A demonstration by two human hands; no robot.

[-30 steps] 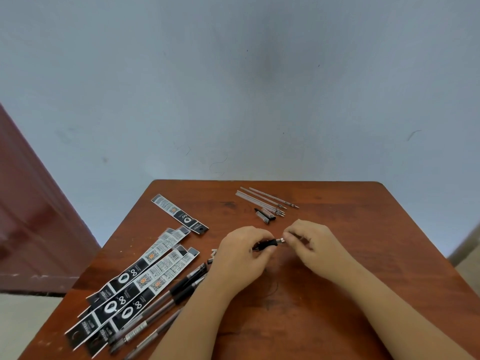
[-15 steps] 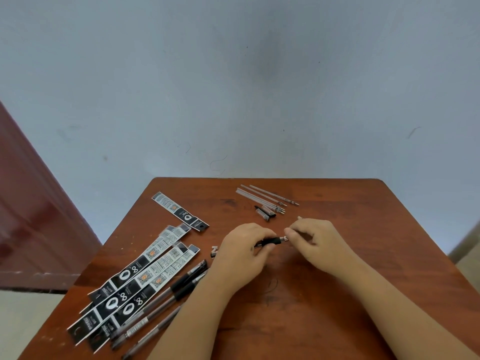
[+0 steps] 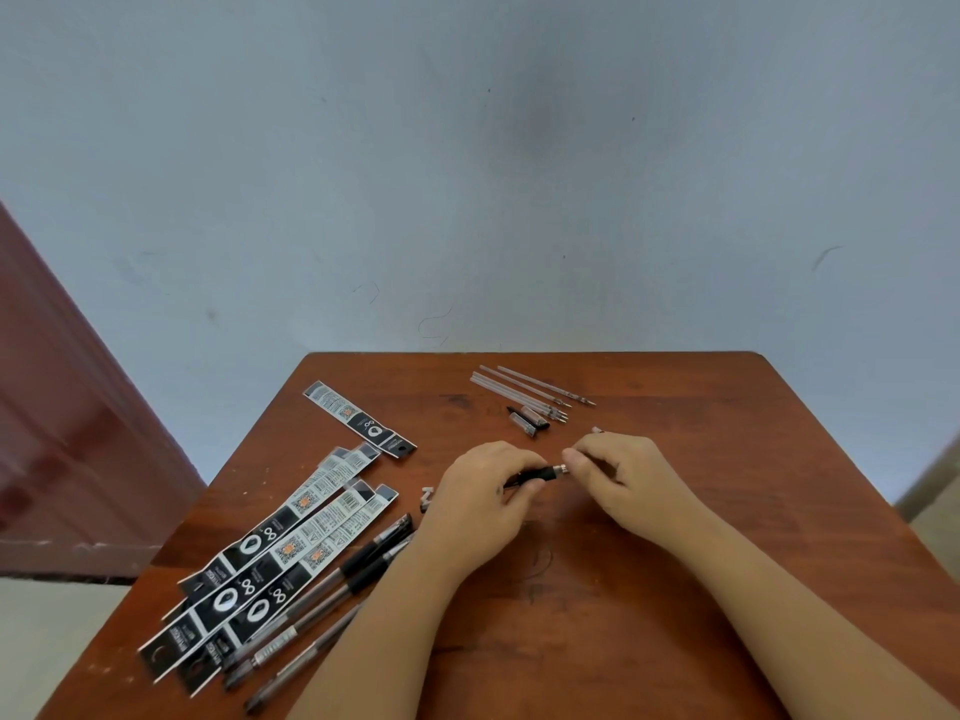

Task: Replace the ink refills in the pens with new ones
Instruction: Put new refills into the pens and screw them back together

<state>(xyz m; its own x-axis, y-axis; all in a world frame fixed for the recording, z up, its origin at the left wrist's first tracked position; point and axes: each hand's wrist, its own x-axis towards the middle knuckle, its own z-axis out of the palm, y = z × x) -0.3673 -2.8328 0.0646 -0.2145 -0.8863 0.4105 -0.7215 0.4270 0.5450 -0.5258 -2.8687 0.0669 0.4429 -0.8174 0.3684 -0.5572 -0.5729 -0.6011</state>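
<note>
Pen [image 3: 537,474] in work sits between both hands above the middle of the table [image 3: 597,615], its long axis running roughly 9 to 3 o'clock, tilted slightly up toward 2. Its black grip section shows between the hands, with a metal tip collar [image 3: 561,469] at the 3 o'clock end. Left hand [image 3: 480,504] is closed around the barrel, which is mostly hidden under the fingers. Right hand [image 3: 621,472] pinches the collar between thumb and forefinger, the other fingers curled loosely; a small pale piece pokes out past its knuckles at 12 o'clock, and I cannot tell what it is. Judging by the pinch, the tip is being turned on or off, so the coming move turns on twisting about that 9-to-3 axis, with the right hand nearer the tip.

At 12 o'clock from the hands lie about 4 bare refills [image 3: 524,389] and a small dark cap or part [image 3: 527,420] just below them. At 8 o'clock lie several pens [image 3: 332,595] beside a fan of refill packets [image 3: 291,543], with 1 more packet [image 3: 358,419] at 10 o'clock. Small pale bits [image 3: 426,498] rest just left of the left hand.
</note>
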